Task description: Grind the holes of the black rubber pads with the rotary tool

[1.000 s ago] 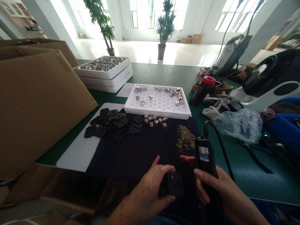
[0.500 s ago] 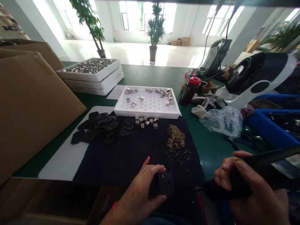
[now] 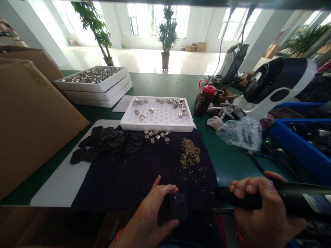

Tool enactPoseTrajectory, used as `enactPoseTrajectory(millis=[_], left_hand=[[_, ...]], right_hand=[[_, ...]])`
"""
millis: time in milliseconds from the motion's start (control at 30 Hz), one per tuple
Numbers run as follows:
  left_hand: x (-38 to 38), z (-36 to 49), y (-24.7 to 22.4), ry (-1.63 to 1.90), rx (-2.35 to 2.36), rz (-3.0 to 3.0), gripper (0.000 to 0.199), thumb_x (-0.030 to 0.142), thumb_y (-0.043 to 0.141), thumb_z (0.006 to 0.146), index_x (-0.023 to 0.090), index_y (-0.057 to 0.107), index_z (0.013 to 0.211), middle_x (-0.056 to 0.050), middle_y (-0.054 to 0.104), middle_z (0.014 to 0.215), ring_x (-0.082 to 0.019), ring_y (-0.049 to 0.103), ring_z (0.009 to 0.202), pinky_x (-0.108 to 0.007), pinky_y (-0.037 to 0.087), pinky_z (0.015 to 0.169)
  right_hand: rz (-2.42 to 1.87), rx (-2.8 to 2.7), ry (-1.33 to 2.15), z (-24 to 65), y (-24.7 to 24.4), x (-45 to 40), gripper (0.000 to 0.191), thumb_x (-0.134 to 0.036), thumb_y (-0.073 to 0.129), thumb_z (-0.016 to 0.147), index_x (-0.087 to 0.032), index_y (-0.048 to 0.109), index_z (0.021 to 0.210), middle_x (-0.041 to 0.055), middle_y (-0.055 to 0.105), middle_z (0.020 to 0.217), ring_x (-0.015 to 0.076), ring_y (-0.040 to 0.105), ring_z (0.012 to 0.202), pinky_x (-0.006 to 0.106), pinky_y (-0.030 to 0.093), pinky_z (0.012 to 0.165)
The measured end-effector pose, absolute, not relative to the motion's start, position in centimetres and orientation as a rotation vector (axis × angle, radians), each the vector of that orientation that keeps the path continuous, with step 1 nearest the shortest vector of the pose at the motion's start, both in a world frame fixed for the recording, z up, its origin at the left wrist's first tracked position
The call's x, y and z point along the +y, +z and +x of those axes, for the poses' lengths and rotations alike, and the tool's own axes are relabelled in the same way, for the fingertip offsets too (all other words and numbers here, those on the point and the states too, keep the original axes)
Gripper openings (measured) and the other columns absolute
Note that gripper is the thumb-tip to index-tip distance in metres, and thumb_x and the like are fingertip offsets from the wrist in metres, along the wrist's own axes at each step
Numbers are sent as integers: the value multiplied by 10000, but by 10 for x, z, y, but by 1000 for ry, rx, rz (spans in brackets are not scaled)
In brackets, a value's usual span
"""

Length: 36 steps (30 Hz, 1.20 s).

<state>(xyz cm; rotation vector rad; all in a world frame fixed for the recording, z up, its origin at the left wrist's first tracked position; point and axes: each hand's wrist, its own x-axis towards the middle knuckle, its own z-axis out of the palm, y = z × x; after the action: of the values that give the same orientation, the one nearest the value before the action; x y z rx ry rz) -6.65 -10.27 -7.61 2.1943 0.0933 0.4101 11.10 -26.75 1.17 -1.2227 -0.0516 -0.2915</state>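
Left fingers [image 3: 167, 190] curved over the far edge of a flat dark piece [image 3: 178, 206] with a small hole, thumb against the near edge, the piece pinched down on a black cloth [image 3: 124, 179]. Right fingers [image 3: 244, 187] wrapped tightly around a black handheld tool [image 3: 292, 198]: just swung from upright to level, tip now aimed left at the dark piece, close but not touching. Beyond them, a single loose pile of brass-coloured filings [image 3: 190, 156] on the cloth; about ten silver metal fittings [image 3: 156, 136] in a rough row; a dozen or so overlapping dark pieces [image 3: 108, 146] at left, too heaped for an exact count. Farther off, one white foam tray [image 3: 156, 125] with roughly twenty-five fittings, mostly along its far side; three stacked white trays [image 3: 90, 86], the top one crowded with fittings. To the right on the green tabletop [image 3: 155, 82], one red-capped bottle [image 3: 204, 101] and one blue bin [image 3: 297, 151].
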Motion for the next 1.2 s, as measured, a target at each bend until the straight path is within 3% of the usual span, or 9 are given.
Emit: enactPoseTrajectory(millis=[500,767,933,1200], left_hand=[[-103,-64,-72,400,86,2145,966,-2,873,806,369,448,1591,-35,762,1494,-305,745,1433,-684,344,1409],[-103,-59,-63,284,76,2122,786,25,875,857,280,595,1546,-71,770,1445,-267,739,1383,-691,240,1449],[-103,-57,-60,243,71,2095,737,99,896,892,280,650,1563,-95,764,1470,-282,725,1405,-705,185,1451],[-103,-58,-68,256,55,2093,667,141,913,907,285,706,1525,-116,751,1503,-304,722,1426,-719,166,1444]], right_hand=[[-1245,-65,-284,108,23,-268,291,-212,770,781,-254,684,1057,-82,531,665,163,493,554,330,537,600],[-1240,-20,-141,95,36,-258,284,-256,775,754,-301,705,1025,-55,456,659,179,419,529,375,501,555],[-1195,-26,-18,90,39,-244,358,-239,821,672,-303,691,999,-70,446,637,172,390,507,359,511,502],[-1242,-70,61,87,38,-244,212,-319,814,836,-359,720,1022,-45,397,688,202,395,543,415,498,579]])
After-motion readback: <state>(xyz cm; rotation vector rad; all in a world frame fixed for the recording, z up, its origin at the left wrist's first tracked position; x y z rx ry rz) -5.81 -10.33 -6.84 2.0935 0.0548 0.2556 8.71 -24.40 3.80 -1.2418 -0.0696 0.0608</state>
